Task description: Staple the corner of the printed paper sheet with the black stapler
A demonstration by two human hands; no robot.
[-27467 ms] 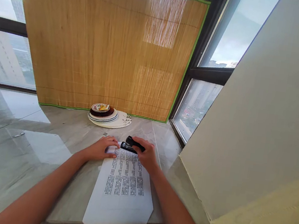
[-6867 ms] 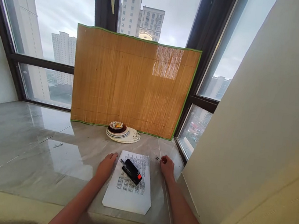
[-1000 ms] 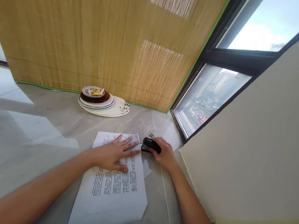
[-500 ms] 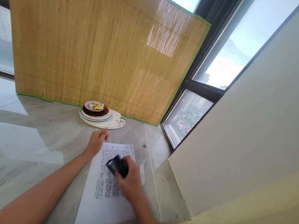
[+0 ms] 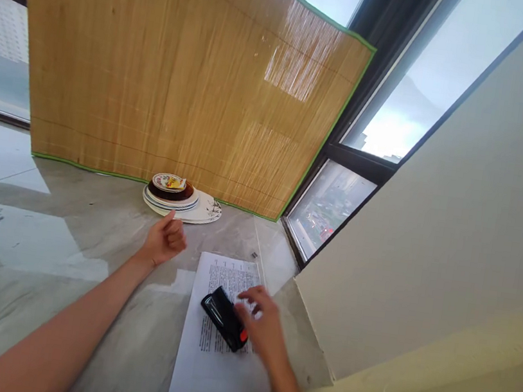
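A black stapler (image 5: 221,314) with a red part at its near end lies on printed sheets of paper (image 5: 202,376) on the counter. My right hand (image 5: 263,323) is just to the right of the stapler, fingers apart and slightly curved. Whether a fingertip still touches the stapler's side, I cannot tell. Left of the paper, my left hand (image 5: 165,241) is closed in a loose fist with nothing visible in it. It is apart from the sheets and just in front of the stacked plates (image 5: 185,201).
A small dark strip (image 5: 254,255) lies beyond the paper. An oval white platter (image 5: 208,213) sits under the plates, with a small yellow packet (image 5: 175,184) on top. A bamboo mat (image 5: 161,78) stands against the window. A white wall (image 5: 429,245) bounds the right side.
The stapler has gone from my right hand onto the paper, and that hand has opened. The paper has shifted right, away from my left hand, whose fingers are now curled.
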